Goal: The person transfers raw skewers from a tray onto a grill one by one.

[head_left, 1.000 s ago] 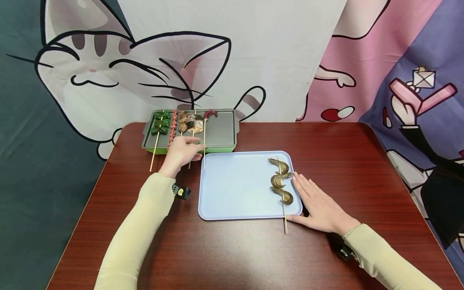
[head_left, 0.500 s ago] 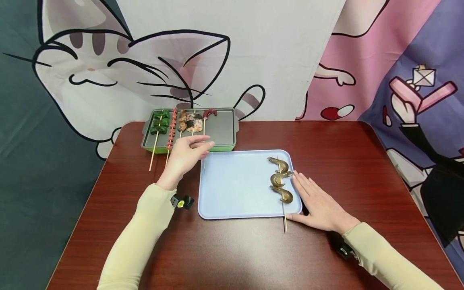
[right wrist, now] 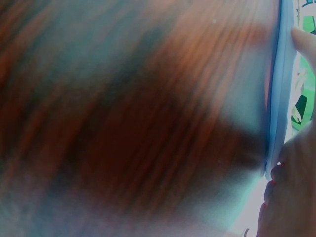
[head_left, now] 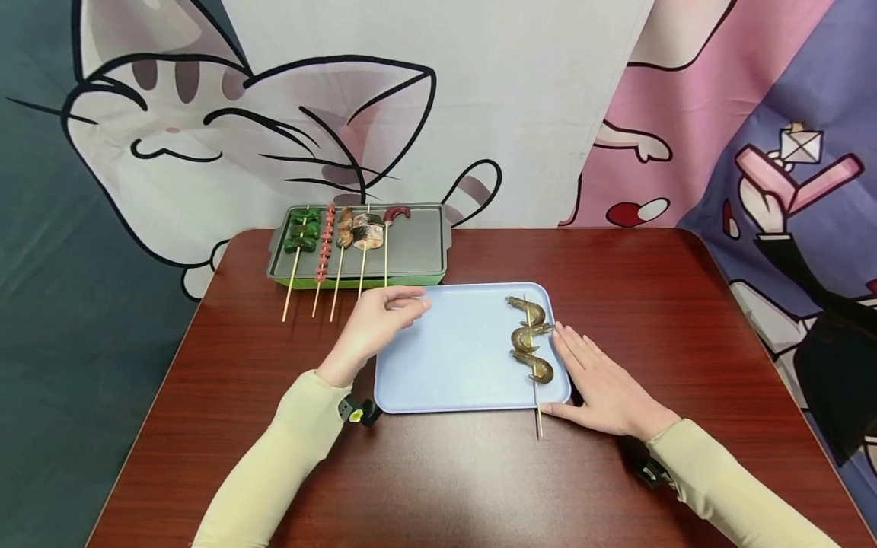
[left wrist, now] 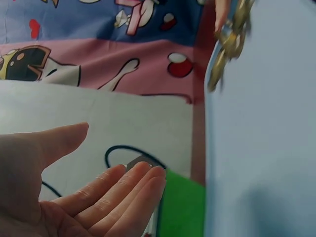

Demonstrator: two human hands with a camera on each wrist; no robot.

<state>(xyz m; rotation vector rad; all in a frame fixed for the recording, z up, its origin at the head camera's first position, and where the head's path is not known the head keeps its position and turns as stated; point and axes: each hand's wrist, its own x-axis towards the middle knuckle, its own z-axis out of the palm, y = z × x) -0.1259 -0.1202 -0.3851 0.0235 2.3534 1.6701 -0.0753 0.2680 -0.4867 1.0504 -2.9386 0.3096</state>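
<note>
My left hand hovers over the far left corner of the pale blue tray; in the left wrist view its fingers and thumb are apart with nothing between them. At the tray's right edge rests my right hand, fingers straight along the rim and thumb near a stick. That stick belongs to a shrimp skewer with three shrimp, lying on the tray's right side, its lower end sticking out past the front rim. In the right wrist view, part of the right hand shows against the tray's rim.
Behind the tray stands a grey-topped green grill box. Several skewers lie across it: green pepper pieces, small red pieces, brown chunks, a dark-edged pale roll and a curled dark red piece. A printed cloth hangs behind the table.
My left hand has left the sticks at the grill box and moved right and toward me, over the tray's corner. The skewers there stay in place, and the right hand has not moved.
</note>
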